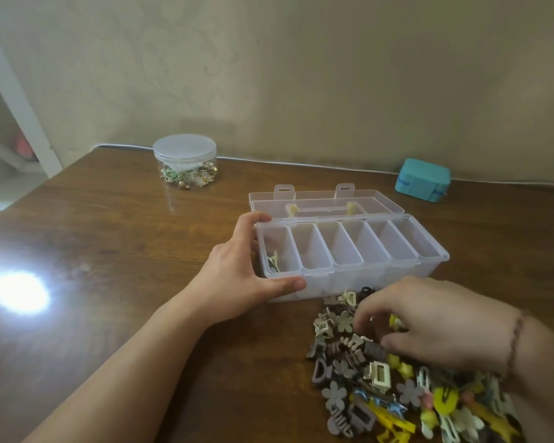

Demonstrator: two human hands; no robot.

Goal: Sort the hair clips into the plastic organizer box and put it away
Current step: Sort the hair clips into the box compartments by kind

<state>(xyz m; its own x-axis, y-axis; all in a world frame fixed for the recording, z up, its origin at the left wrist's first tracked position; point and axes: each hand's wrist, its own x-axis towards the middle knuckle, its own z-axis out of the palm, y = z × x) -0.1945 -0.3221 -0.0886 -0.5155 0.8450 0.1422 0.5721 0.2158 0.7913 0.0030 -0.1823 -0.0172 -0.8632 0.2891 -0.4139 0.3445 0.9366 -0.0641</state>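
The right hand (429,321) is covering part of the hair clip pile (397,388), which is running off the bottom edge, fingertips blurring.

A lidded clear jar (184,159) of small trinkets is standing at the back of the wooden worktop (109,251); a teal case (422,179) is sitting far right.

clips (394,378) before box (352,251), jar (185,159) behind
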